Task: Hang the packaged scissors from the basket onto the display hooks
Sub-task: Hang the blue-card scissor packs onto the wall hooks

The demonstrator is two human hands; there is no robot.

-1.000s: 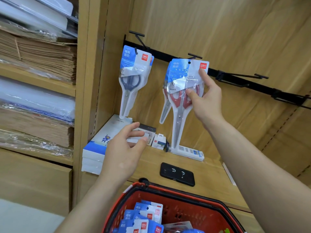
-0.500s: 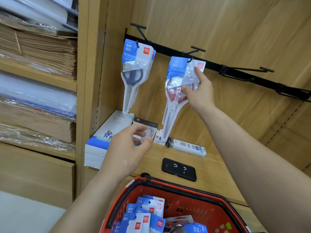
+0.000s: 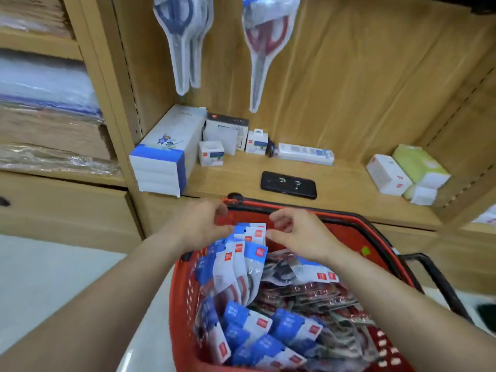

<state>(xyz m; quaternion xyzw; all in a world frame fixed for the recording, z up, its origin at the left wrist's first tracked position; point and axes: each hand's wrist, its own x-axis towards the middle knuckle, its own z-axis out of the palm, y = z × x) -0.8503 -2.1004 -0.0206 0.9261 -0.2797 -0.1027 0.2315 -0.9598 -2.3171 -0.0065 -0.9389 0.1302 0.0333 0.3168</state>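
A red shopping basket (image 3: 346,220) sits low in front of me, filled with several packaged scissors (image 3: 243,267) with blue-and-white header cards. Both hands hover over its far end. My left hand (image 3: 201,224) and my right hand (image 3: 298,234) have loosely curled fingers on either side of the tops of the upright packs, thumbs close to the cards; I see no grip on any pack. On the wooden back panel hang packs of blue-handled scissors (image 3: 182,36) and a pack of red-handled scissors (image 3: 264,41). The hooks are above the frame's top edge.
The shelf behind the basket carries a black phone (image 3: 288,185), a stack of white-and-blue boxes (image 3: 163,154), small white boxes (image 3: 228,132), a long white pack (image 3: 306,154), and white and green boxes (image 3: 402,173) at right. Paper stacks fill the left shelves.
My right hand let go of the red-handled pack, which now hangs by itself. Both hands dropped to the basket and my view tilted downward.
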